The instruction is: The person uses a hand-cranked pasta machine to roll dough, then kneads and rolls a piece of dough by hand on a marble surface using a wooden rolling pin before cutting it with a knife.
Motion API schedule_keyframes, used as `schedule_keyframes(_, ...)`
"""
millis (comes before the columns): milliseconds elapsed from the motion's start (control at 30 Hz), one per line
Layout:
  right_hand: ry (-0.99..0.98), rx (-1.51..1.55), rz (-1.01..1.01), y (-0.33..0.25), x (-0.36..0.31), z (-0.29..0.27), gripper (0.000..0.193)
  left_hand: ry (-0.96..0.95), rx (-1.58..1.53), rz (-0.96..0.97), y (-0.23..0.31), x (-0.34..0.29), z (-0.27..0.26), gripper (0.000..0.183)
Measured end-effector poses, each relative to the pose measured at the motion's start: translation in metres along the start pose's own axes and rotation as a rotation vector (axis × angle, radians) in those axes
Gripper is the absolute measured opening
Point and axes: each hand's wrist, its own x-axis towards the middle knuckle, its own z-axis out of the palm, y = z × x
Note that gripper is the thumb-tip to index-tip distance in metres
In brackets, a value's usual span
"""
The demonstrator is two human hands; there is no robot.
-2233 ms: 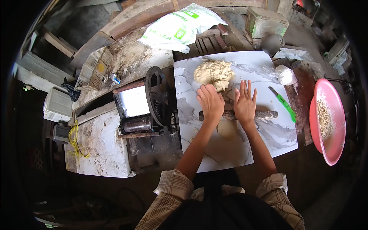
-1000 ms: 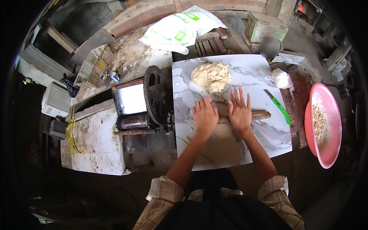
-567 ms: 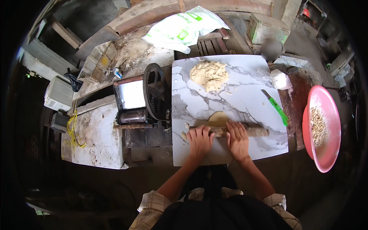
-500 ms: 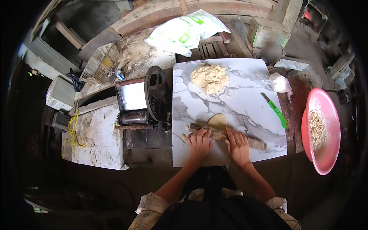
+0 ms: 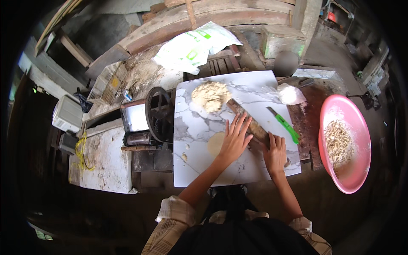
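Half a second earlier the wooden rolling pin (image 5: 250,124) lay nearly level across the near part of the board, over the flattened dough, with both hands side by side on it. Now the pin is swung to a steep diagonal, its far end pointing up-left toward the dough mound (image 5: 210,95) and its near end down-right by the board's edge. The flat dough disc (image 5: 216,143) is uncovered and lies just left of the pin.

The left hand (image 5: 234,138) lies flat, fingers spread, palm down across the middle of the pin, its heel touching the disc's right edge. The right hand (image 5: 275,152) rests palm down on the pin's lower end, fingers together and slightly curled over it.

The pin is a rough, brown, straight cylinder dusted with flour. The disc is pale cream, thin, smooth and round. The mound is a lumpy, crumbly, pale yellow heap on the far part of the board. The board (image 5: 191,165) is a white marble-patterned slab with grey veins and a few dough crumbs.

Left of the board stands a metal hand-crank machine (image 5: 146,121) with a dark spoked wheel. On the right lie a green-handled knife (image 5: 282,124), a white crumpled plastic bag (image 5: 290,94), and a round pink plastic basin (image 5: 352,178) holding pale noodle strips (image 5: 336,142).
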Motion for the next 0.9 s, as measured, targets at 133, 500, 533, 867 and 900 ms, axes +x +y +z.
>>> schedule_keyframes(133, 0.030, -0.076, 0.145, 0.033, 0.016, 0.017, 0.048, -0.046, 0.070, 0.055, 0.022, 0.034, 0.053, 0.051)
schedule_keyframes(500, 0.084, 0.014, 0.175, 0.097, 0.058, 0.018, 0.032, -0.056, 0.015, 0.008, 0.044, 0.057, 0.080, 0.041)
schedule_keyframes(533, 0.008, -0.017, 0.192, 0.101, 0.062, 0.019, 0.034, -0.055, 0.003, -0.005, 0.045, 0.058, 0.083, 0.042)
schedule_keyframes(867, -0.335, 0.138, 0.214, 0.115, 0.086, 0.031, 0.025, 0.001, 0.037, 0.011, 0.034, 0.053, 0.085, 0.052)
schedule_keyframes(900, -0.339, 0.135, 0.197, 0.107, 0.090, 0.024, 0.025, 0.015, 0.039, 0.000, 0.033, 0.053, 0.078, 0.052)
